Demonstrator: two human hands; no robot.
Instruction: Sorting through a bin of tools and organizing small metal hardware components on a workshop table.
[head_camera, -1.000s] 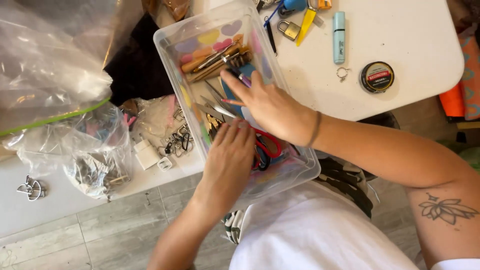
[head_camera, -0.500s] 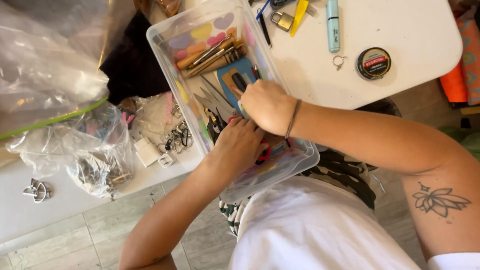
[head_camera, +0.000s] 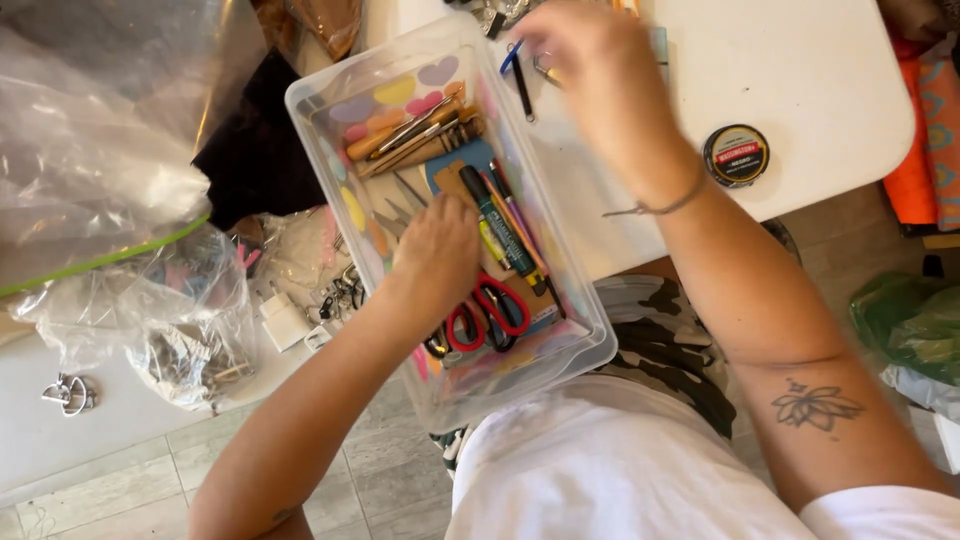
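Left grip (head_camera: 440, 250) curled down inside the clear box (head_camera: 575, 345), hold hidden, red scissors (head_camera: 490, 310) just beside it; right grip (head_camera: 590, 60), blurred, beyond the box's far end over the bench (head_camera: 820, 90).

Take the clear plastic box (head_camera: 560, 330) as your anchor: it sits tilted across the table edge, its near end hanging over your lap. Your left hand (head_camera: 435, 255) is down inside it, about mid-box, resting on the tools. Scissors (head_camera: 485, 312) lie in the box just nearer you than that hand, and the marker (head_camera: 500, 225) runs lengthwise right beside it. The pliers and handled tools (head_camera: 415, 135) are piled at the box's far end. Your right hand (head_camera: 590, 60) is outside, past the far right corner, over the table (head_camera: 800, 80). The round tin (head_camera: 736, 155) sits on the table well right of the box. The plastic bags (head_camera: 100, 200) are heaped to its left.
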